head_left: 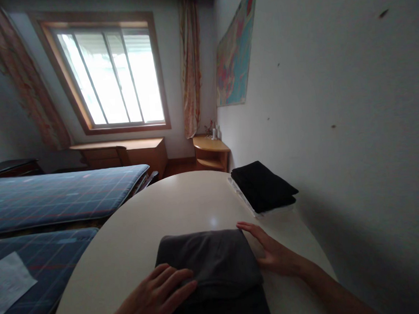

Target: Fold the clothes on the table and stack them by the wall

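Observation:
A dark grey folded garment [216,263] lies on the round white table [162,202] right in front of me. Its exact kind does not show. My left hand [157,295] rests on its near left part, with the fingers stretched out over the cloth. Along the right edge is my right hand [268,250], fingers extended and fingertips at the far right corner. Neither hand grips the cloth. Beyond my right hand, black folded cloth [263,184] is stacked on a white sheet or bag [238,193] near the wall.
A white wall [333,83] borders the table on the right. To the left stand beds with blue plaid mattresses [62,194], and a paper sheet [11,283] lies on the nearer one. A small wooden corner stand [210,145] and a desk [141,149] are beyond the table.

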### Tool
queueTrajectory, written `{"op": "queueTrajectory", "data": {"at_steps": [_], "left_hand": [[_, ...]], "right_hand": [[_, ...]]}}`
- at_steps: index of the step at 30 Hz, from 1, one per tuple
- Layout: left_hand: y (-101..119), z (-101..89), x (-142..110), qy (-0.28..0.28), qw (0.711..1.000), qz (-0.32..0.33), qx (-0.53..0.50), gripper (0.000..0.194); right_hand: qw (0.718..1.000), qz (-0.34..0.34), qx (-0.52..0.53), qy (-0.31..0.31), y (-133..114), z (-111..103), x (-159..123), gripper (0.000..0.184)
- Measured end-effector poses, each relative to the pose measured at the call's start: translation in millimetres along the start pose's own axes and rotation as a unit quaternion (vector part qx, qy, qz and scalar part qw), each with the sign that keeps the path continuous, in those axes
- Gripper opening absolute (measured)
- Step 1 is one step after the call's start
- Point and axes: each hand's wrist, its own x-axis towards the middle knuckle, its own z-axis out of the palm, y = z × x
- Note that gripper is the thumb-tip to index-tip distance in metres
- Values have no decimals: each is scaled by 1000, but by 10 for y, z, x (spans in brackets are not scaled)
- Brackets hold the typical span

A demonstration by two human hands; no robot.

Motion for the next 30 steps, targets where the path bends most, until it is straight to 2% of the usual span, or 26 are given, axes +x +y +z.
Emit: {"op": "queueTrajectory", "data": {"at_steps": [3,5,6,7,10,12,15,17,20,23,30], "left_hand": [[172,99,215,74,994,39,66,50],[321,217,412,118,986,39,109,41],[402,280,522,138,982,38,123,41],[483,339,636,149,980,28,131,50],[683,446,950,133,985,-47,101,71],[739,434,1090,84,989,-114,47,69],[674,328,1163,32,975,-209,-68,43],[561,249,1149,56,952,-268,-135,30],[393,171,1109,122,915,-331,-196,23],[314,149,1088,157,891,-351,-240,16],[315,188,1079,170,880,-350,-273,17]], "right_hand": [[999,-36,-10,1,-61,-18,-10,78],[998,-61,-13,-1,-81,2,-14,77],[997,-72,-10,0,-81,20,-13,76],[997,-80,-6,1,-76,42,-11,73],[995,-96,11,14,-52,112,-13,64],[995,-97,20,29,-42,151,-24,59],[994,-77,22,69,-8,190,-32,65],[994,-41,11,103,50,208,-10,70],[991,24,6,130,155,228,69,68],[990,55,23,124,189,237,167,65],[988,53,96,106,26,231,225,50]]}}
